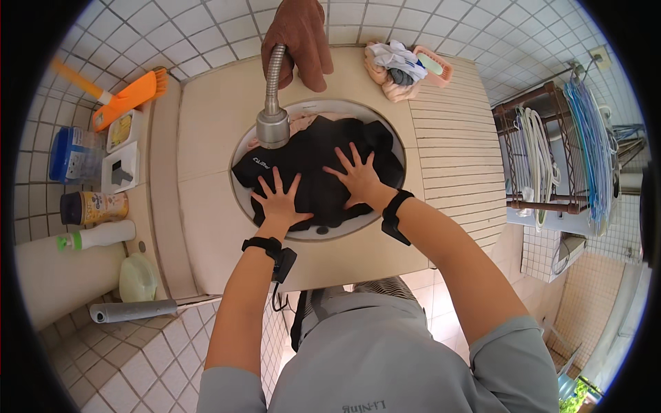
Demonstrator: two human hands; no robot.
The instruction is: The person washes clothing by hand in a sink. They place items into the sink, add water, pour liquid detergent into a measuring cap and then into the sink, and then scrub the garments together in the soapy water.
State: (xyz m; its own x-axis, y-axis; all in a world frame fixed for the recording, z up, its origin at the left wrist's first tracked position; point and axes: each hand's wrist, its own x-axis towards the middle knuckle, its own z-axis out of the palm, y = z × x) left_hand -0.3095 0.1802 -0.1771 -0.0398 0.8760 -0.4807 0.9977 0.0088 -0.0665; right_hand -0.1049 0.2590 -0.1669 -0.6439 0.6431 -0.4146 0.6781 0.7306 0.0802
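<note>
A black garment (313, 168) is bunched in the white oval sink (239, 155), covering most of the basin. My left hand (279, 204) lies on its left part with the fingers spread. On the right part of the cloth my right hand (358, 177) rests the same way, palm down and fingers apart. Neither hand grips anything. Above the sink's far left side hangs a flexible metal tap (274, 124), its round head over the garment. Some pink cloth (313, 122) shows behind the black one. A black band with a device sits on each wrist.
Reddish-brown gloves (296, 41) drape over the tap's far end. Crumpled clothes (396, 65) and a pink soap dish (441, 74) lie at the back right, beside a ribbed washboard surface (458, 158). An orange brush (131, 96), tubs and bottles line the left ledge; a hanger rack (544, 151) stands right.
</note>
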